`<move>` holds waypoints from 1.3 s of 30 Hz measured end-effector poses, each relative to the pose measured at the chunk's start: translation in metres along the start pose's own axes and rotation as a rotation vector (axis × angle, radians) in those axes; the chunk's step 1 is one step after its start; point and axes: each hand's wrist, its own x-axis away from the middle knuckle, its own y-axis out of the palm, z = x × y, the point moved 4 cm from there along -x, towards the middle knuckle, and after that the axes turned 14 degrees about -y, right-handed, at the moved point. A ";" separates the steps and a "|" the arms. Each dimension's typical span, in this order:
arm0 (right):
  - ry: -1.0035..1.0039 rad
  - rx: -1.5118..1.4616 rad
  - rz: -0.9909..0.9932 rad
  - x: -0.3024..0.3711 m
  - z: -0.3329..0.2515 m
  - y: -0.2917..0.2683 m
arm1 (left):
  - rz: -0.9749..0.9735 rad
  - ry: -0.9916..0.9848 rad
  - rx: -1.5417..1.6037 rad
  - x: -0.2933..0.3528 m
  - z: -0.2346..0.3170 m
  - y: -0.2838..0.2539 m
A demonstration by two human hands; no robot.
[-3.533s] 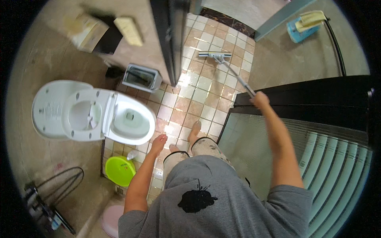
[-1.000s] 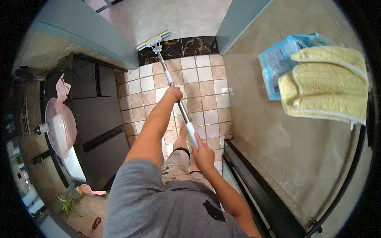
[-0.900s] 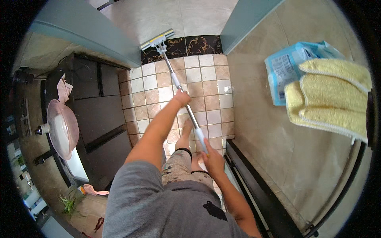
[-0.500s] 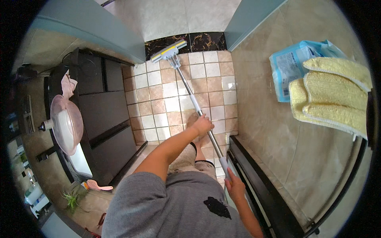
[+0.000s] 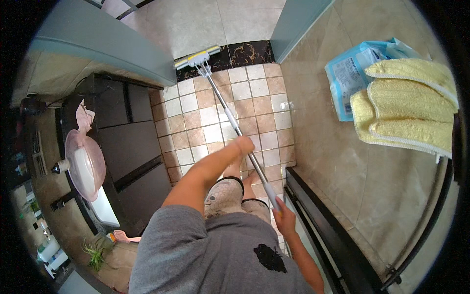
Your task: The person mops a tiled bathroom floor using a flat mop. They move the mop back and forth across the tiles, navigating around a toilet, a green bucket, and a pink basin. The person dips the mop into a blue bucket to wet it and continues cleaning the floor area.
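Note:
A sponge mop (image 5: 219, 96) with a silver pole and grey sleeves slants across the tiled floor in front of me. Its wide white head with a yellow strip (image 5: 198, 58) lies over the dark marbled threshold (image 5: 249, 55), close to the left door frame. My left hand (image 5: 242, 145) is closed around the middle of the pole. Lower down, near the top end of the handle, my right hand (image 5: 285, 218) grips the grey sleeve. Both forearms partly cover my legs and bare feet.
On the left, a dark cabinet (image 5: 129, 142) carries a translucent pink basin (image 5: 85, 164). Yellow towels (image 5: 411, 105) hang on the right beside a blue pack (image 5: 350, 78). A black-framed rail (image 5: 333, 225) runs at my right. Blue-grey door panels (image 5: 105, 41) flank the doorway.
The mop head has moved forward and left, from the tile edge further onto the dark threshold. Both hands have shifted slightly with the pole, and my view has tilted a little.

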 end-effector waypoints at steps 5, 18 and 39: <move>-0.065 0.159 -0.048 -0.101 -0.041 0.051 | -0.015 -0.171 -0.149 -0.009 -0.112 -0.028; 0.105 0.307 -0.138 -0.026 -0.037 -0.029 | 0.095 -0.013 -0.010 -0.002 -0.012 -0.009; 0.304 0.077 0.159 0.052 -0.023 -0.071 | 0.052 0.194 -0.143 -0.019 0.100 -0.044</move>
